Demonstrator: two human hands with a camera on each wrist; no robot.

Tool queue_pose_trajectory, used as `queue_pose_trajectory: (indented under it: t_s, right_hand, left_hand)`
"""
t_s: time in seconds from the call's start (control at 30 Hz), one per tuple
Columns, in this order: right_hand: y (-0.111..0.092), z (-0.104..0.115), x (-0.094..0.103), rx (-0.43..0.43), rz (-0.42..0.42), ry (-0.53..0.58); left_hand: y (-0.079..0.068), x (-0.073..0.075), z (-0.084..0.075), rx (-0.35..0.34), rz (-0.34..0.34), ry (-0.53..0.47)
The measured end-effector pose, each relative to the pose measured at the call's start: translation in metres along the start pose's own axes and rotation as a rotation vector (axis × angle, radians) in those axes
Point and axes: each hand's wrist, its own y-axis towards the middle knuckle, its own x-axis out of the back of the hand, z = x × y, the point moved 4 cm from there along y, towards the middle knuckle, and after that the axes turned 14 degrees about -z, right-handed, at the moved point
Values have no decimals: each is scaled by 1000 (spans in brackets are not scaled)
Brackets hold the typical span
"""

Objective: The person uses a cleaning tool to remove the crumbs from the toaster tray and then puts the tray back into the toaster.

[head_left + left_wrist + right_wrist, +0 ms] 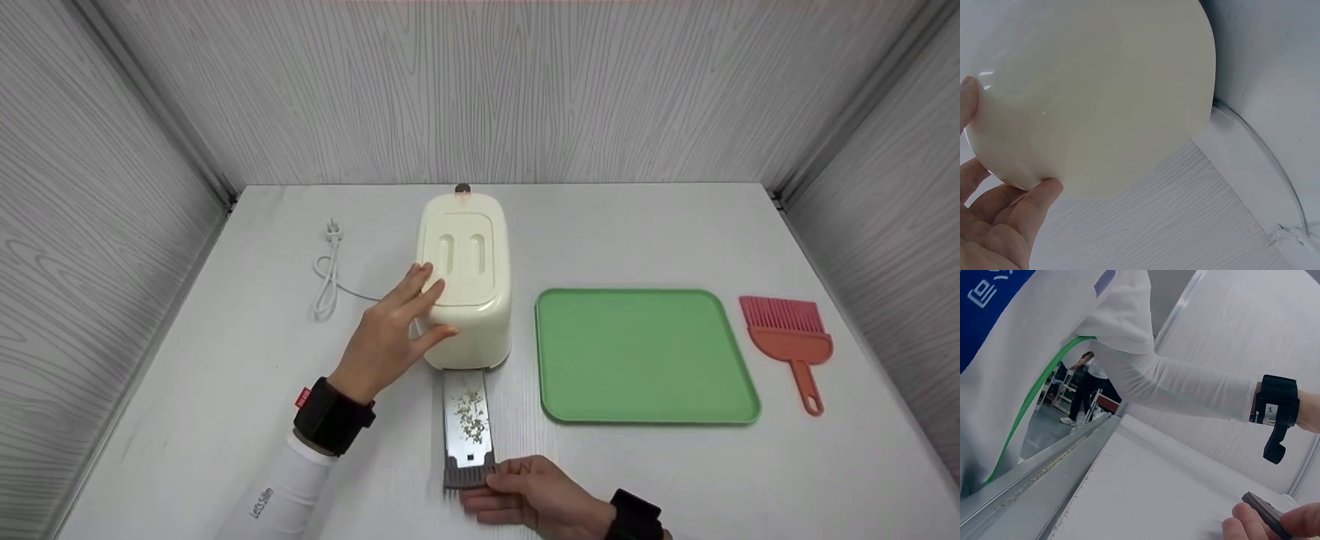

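Observation:
A cream toaster (461, 259) with two recesses in its top stands left of the table's middle. My left hand (390, 330) rests on its near left corner, fingers fairly straight and spread on top, thumb across the near end; the left wrist view shows fingertips at the edge of its smooth cream side (1100, 101). A metal crumb tray (454, 409) with a dark ribbed handle sticks out from the toaster's near bottom. Brown crumbs (472, 416) lie on it. My right hand (536, 495) pinches the handle's right end, thumb above and fingers beneath; the right wrist view shows the handle (1264, 513) partly.
Right of the toaster lies a green tray (645, 356), with an orange-red brush (791, 345) beyond it. The toaster's power cord (328, 281) and plug lie at left. Grey wood-grain panels (510, 90) enclose the table's back and sides. Another person (1086, 391) stands in the background.

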Motion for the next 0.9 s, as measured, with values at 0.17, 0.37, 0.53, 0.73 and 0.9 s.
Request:
queue_pose_trajectory:
  t_s: [0.17,0.37,0.53,0.73,0.9]
  right_hand:
    - [-4,-2,1,1,32,0]
    - [-8,-4,2,-4,77,-7]
    - [-9,-7,2,6,67,-40]
    - [-12,-8,1,13,28,-75]
    - [-15,-10,3,14,20,-90]
  left_hand:
    - [0,0,1,3,-8,-5]
    - [-1,-1,1,4,-14,-11]
    - [-1,-1,2,3,-17,-15]
    - [-1,-1,1,6,-13,-6]
    - [-1,-1,1,0,-13,-2]
